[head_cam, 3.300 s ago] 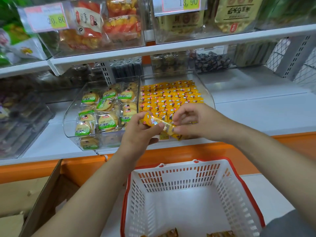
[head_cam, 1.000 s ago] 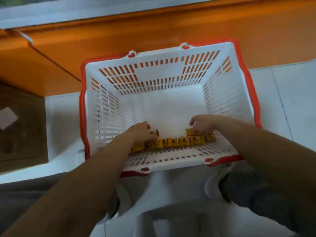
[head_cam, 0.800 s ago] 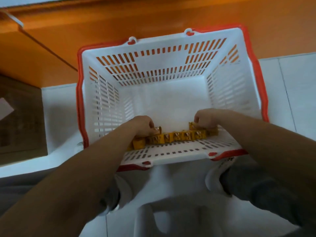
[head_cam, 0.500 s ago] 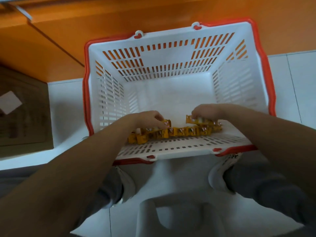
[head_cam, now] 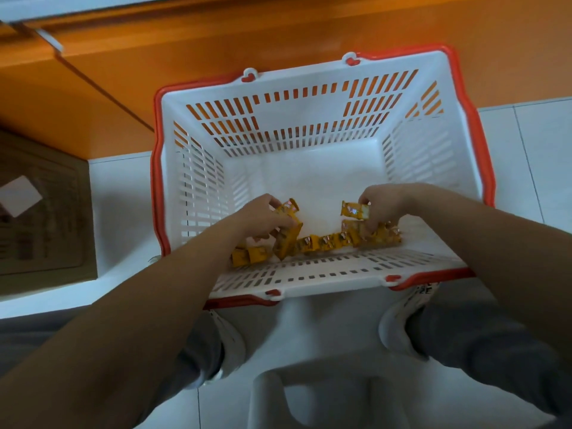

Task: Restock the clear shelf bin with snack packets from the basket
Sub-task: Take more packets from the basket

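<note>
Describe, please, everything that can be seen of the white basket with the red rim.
The basket looks like white plastic, with a red rim and small red clips on its long sides. Its four walls are slotted and its bottom is plain. It stands upright and open on the pale tiled floor, in front of the orange shelf base. Yellow snack packets lie in a row along the inside of its near wall. The left hand and the right hand reach inside, each gripping packets.

White slotted basket (head_cam: 309,88) with red rim, yellow-orange snack packets (head_cam: 325,243), orange shelf base (head_cam: 216,41)
</note>
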